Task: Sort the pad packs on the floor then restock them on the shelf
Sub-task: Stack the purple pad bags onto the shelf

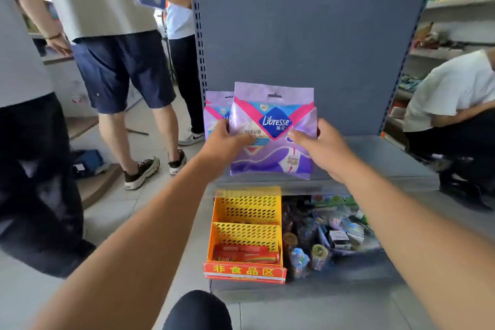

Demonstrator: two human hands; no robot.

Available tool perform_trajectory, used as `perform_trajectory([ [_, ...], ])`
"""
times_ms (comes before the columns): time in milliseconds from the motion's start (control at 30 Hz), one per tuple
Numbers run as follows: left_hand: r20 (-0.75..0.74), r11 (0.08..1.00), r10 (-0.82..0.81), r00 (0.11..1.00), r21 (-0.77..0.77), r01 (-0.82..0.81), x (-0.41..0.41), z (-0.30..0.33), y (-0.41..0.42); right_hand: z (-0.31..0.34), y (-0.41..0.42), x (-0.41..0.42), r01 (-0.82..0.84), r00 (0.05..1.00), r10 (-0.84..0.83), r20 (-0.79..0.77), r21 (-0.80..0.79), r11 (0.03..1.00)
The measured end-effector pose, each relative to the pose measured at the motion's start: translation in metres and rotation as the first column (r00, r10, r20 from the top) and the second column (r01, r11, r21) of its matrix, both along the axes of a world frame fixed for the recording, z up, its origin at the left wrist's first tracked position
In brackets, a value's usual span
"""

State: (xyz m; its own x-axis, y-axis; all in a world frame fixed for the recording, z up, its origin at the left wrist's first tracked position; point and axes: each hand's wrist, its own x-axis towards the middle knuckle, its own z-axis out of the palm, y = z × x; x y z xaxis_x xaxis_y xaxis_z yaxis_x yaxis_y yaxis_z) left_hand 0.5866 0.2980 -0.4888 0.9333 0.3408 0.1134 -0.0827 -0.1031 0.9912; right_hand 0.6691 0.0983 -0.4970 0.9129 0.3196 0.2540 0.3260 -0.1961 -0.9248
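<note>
A purple Libresse pad pack (273, 126) stands upright on the grey shelf board (380, 158), its printed face toward me. My left hand (227, 139) grips its left side and my right hand (318, 144) grips its right side. Behind it to the left stands a second purple pad pack (214, 107), mostly hidden by the front one. Both packs are near the left end of the shelf, in front of the blue-grey back panel (308, 35).
On the lower shelf sit a yellow perforated rack (246, 225) with a red label strip and several mixed small goods (326, 236). People stand on the floor at the left (123, 67). Another person crouches at the right (450, 104) beside stocked shelves.
</note>
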Motion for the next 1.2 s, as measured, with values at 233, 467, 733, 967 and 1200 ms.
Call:
perform_trajectory([
  [233, 0.057, 0.974, 0.211, 0.976, 0.067, -0.215, 0.038, -0.029, 0.07, -0.029, 0.096, 0.033, 0.142, 0.989, -0.139, -0.052, 0.061, 0.988],
  [467, -0.009, 0.939, 0.328, 0.945, 0.116, -0.324, 0.091, -0.068, 0.118, -0.055, 0.145, 0.088, 0.136, 0.991, -0.136, -0.001, -0.056, 0.989],
  [733, 0.006, 0.941, 0.324, 0.946, 0.096, -0.323, 0.153, -0.09, 0.15, -0.081, 0.187, 0.147, 0.177, 0.98, -0.175, 0.094, -0.01, 0.984],
  [967, -0.092, 0.926, 0.324, 0.941, 0.233, -0.296, 0.158, -0.11, 0.148, -0.102, 0.175, 0.152, 0.146, 0.986, -0.136, 0.095, -0.11, 0.983],
  [1200, -0.194, 0.91, 0.323, 0.926, 0.334, -0.247, 0.163, -0.104, 0.145, -0.095, 0.172, 0.15, 0.113, 0.994, -0.108, 0.036, -0.184, 0.976],
])
